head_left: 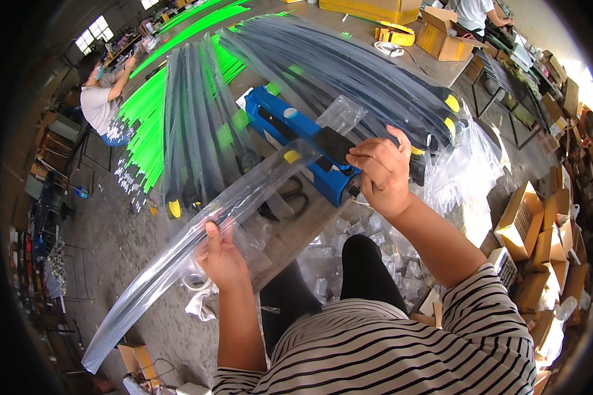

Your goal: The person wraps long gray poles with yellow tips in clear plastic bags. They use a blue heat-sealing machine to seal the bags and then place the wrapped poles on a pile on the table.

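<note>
My left hand (223, 258) is closed on a long clear plastic sleeve (158, 284) with dark contents and a yellow patch near its upper end. The sleeve slants from the lower left up to a blue heat sealer (277, 118) on the table, and its upper end lies at the sealer's side. My right hand (383, 172) has its curled fingers on the sealer's black lever (335, 143), at the near right end. A pair of black-handled scissors (290, 201) lies beside the sealer, partly under plastic.
Bagged dark strips (204, 125) fan across the table, with a second pile (336, 59) at the far right. Bright green strips (145, 125) lie beyond. Loose plastic film (464, 168) hangs at the table's right edge; cardboard boxes (524, 220) crowd the right. A co-worker (102, 99) sits far left.
</note>
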Motion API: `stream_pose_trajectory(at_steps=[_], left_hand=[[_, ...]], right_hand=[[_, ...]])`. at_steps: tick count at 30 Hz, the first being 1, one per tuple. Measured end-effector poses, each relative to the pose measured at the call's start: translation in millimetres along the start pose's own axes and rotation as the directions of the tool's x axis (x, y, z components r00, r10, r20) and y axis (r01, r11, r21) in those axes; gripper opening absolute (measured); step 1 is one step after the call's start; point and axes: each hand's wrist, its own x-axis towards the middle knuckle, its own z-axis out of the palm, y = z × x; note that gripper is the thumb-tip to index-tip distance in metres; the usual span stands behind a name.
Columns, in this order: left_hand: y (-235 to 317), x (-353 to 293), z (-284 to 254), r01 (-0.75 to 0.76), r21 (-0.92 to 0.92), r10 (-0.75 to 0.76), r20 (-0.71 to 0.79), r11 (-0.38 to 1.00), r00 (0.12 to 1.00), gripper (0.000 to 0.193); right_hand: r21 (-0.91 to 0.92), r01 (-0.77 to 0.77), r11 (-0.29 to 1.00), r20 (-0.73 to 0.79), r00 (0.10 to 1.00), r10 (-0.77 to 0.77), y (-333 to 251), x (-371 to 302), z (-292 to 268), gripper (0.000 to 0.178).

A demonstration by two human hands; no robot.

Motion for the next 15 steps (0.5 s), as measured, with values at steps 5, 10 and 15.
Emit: stream_pose_trajectory(at_steps=[5,10,15], left_hand=[[-0.9,1.8,-0.6,0.018,-0.009,-0.018,0.004,1.0,1.0,0.02],[-0.4,2.7,-0.7,0.014,-0.014,-0.014,-0.004,1.0,1.0,0.018],[-2.3,4.0,-3.4,0.019,-0.016,-0.019,0.008,1.0,1.0,0.017]], right_hand=[[0.008,0.012,1.0,-0.046,0.999,-0.011,2.2,-0.2,5.3,0.016],[0.001,0.011,1.0,-0.062,0.998,-0.011,1.0,0.7,5.8,0.016],[0.011,0.011,1.0,-0.073,0.997,-0.01,1.4,-0.4,6.6,0.017]])
